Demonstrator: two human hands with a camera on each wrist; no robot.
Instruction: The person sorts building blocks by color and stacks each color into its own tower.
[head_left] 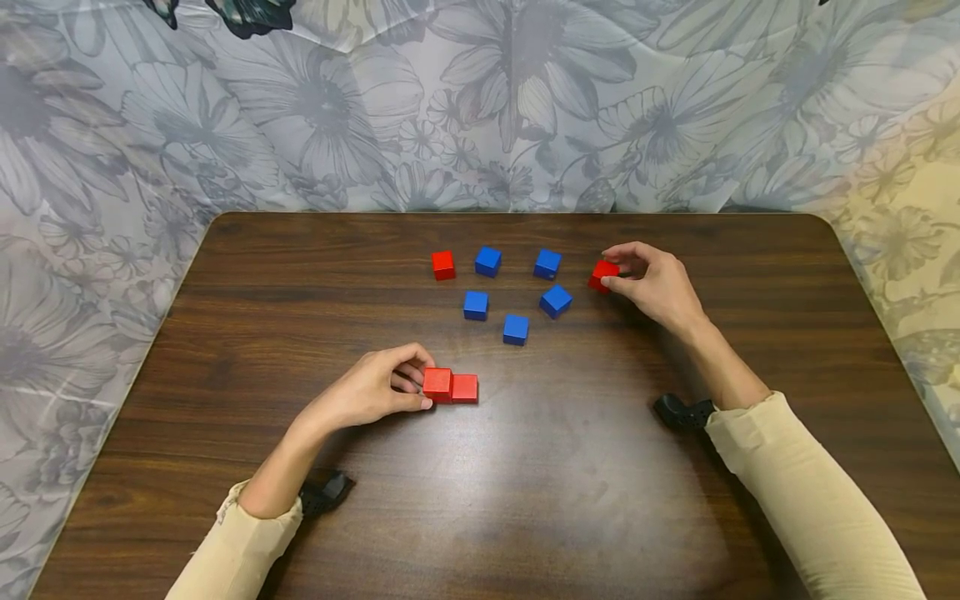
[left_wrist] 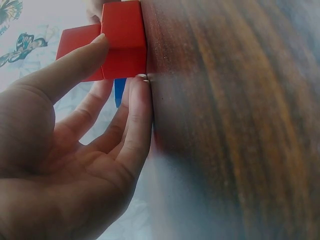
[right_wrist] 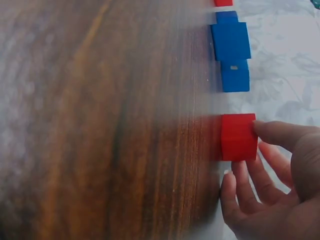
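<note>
At the near middle of the table, my left hand (head_left: 375, 387) has its thumb and fingers around the left side of a raised red block (head_left: 437, 383). A second red block (head_left: 465, 388) lies against it on the right, lower down. In the left wrist view, one red block (left_wrist: 125, 25) is at table level and the raised one (left_wrist: 77, 35) sits a level above. Farther back on the right, my right hand (head_left: 660, 287) pinches another red block (head_left: 602, 275) between thumb and fingers. The right wrist view shows the thumb on that block's (right_wrist: 239, 137) edge.
Several blue blocks (head_left: 515, 329) lie scattered between the hands, toward the back of the dark wooden table (head_left: 600, 500). One more red block (head_left: 443, 265) stands at their left. Behind the table hangs a flower-patterned cloth (head_left: 480, 108). Each wrist wears a black camera (head_left: 682, 412).
</note>
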